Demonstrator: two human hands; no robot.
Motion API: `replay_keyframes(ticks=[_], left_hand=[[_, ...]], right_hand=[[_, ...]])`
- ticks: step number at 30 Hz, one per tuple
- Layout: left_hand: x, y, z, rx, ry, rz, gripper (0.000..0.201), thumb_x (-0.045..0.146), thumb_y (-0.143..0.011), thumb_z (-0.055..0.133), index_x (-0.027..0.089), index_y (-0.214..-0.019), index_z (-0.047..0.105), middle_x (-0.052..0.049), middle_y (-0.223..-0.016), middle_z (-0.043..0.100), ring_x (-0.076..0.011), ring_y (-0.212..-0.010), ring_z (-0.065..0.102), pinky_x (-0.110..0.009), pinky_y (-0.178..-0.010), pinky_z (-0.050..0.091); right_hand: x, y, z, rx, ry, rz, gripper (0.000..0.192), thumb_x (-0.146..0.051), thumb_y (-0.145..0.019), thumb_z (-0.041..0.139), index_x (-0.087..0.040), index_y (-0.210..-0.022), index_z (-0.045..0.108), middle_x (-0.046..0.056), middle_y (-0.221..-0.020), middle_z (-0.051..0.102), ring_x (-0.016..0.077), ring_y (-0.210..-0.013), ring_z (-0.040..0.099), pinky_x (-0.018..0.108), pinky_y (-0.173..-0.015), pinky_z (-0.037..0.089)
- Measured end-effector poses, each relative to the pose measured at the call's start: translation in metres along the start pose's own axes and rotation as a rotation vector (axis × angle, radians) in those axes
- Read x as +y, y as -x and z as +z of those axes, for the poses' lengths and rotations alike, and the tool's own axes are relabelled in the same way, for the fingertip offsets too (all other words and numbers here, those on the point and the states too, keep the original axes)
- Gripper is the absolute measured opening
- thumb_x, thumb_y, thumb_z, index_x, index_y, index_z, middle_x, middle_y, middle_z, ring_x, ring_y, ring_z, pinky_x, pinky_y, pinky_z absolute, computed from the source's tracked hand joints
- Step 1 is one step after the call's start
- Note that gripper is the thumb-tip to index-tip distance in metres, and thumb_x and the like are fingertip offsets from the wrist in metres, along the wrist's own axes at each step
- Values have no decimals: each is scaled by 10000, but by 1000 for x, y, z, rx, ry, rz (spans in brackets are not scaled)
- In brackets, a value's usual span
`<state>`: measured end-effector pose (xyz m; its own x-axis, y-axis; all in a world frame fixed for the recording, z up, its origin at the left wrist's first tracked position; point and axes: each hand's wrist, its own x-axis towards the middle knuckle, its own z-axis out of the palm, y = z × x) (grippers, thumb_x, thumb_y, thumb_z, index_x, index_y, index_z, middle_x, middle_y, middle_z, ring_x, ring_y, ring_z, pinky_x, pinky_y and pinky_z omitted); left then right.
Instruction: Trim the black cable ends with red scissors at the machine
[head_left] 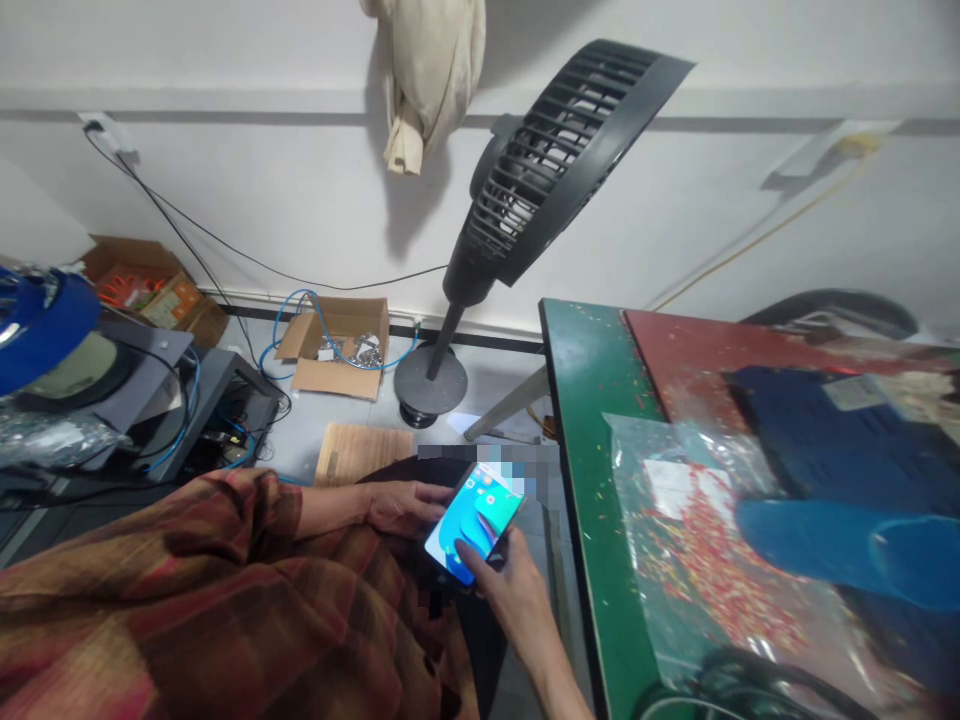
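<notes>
A lit smartphone (480,515) is tilted over my lap, its screen facing up with a blue-green picture and a few icons. My right hand (517,585) grips the phone's lower right side, its thumb lying over the lower part of the screen. At the opposite edge, my left hand (405,508) is closed on the phone's left side, with its fingertips partly hidden behind it. A brown plaid garment (300,610) covers my left arm and lap.
To the right stands a green table (592,430) with a plastic bag (675,600) of small red and yellow pieces and a blue object (840,545). Ahead are a pedestal fan (555,170), an open cardboard box (337,375) and a wooden stool (360,450). Cables trail at left.
</notes>
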<state>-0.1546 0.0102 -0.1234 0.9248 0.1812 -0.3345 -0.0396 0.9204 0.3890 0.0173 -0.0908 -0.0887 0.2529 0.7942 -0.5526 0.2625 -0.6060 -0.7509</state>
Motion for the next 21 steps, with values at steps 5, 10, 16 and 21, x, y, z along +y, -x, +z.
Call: replay_keyframes(ticks=[5,10,16,21], left_hand=[[1,0,1,-3,-16,7,516,159,-757,626,185,-1254,487,-93,-1196,556,-202,-1090,532,-406,-997,305],[2,0,-1,18,7,3,501,137,-759,621,180,-1242,498,-82,-1148,587,-182,-1046,556,-400,-999,304],[0,-1,-3,14,18,35,484,145,-764,615,182,-1234,505,-86,-1146,587,-183,-1047,557,-409,-1003,296],[-3,-1,-1,-17,-50,31,522,146,-774,600,178,-1277,463,-96,-1172,568,-195,-1076,538,-410,-1006,292]], right_hand=[[-12,3,-2,-13,68,26,461,-505,-596,637,-213,-900,449,57,-795,655,254,-715,631,363,-655,485],[-6,0,-2,-46,-18,-25,489,-464,-607,649,-208,-972,448,52,-815,657,251,-735,633,355,-638,497],[-1,-1,0,-97,-169,-61,539,-503,-666,610,-190,-1067,430,61,-894,651,206,-674,615,314,-554,500],[-6,3,0,-54,-51,11,494,-570,-705,543,-187,-1005,456,42,-783,638,199,-579,609,319,-543,492]])
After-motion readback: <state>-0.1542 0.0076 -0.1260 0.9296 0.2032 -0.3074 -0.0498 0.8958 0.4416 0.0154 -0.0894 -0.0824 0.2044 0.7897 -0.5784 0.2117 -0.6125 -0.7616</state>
